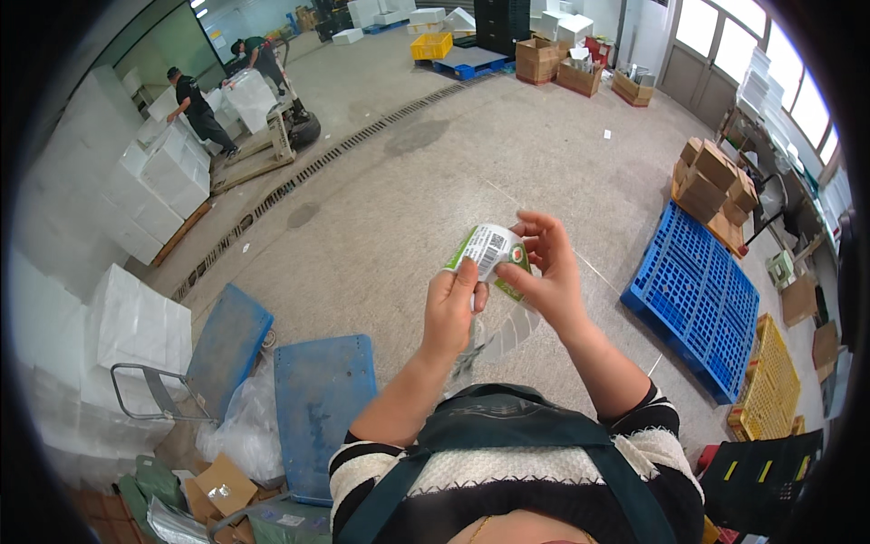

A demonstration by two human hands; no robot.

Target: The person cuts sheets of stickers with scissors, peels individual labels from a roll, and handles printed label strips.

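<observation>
In front of my chest, both hands hold a roll of stickers (487, 245), white and green with a printed barcode. My left hand (449, 308) pinches its lower left side, thumb on the printed face. My right hand (555, 276) presses its thumb to the lower right side, with its fingers curled behind and above; those behind the roll are partly hidden. A pale, see-through backing strip (509, 335) with rounded label outlines hangs below the roll, between my forearms.
Blue flatbed carts (319, 399) stand at the left beside white foam boxes (140, 317). A blue plastic pallet (693, 290) lies at the right, near cardboard boxes (711, 177). Two people work by a pallet jack (263, 154) at the far left. A drain grate (317, 163) crosses the floor.
</observation>
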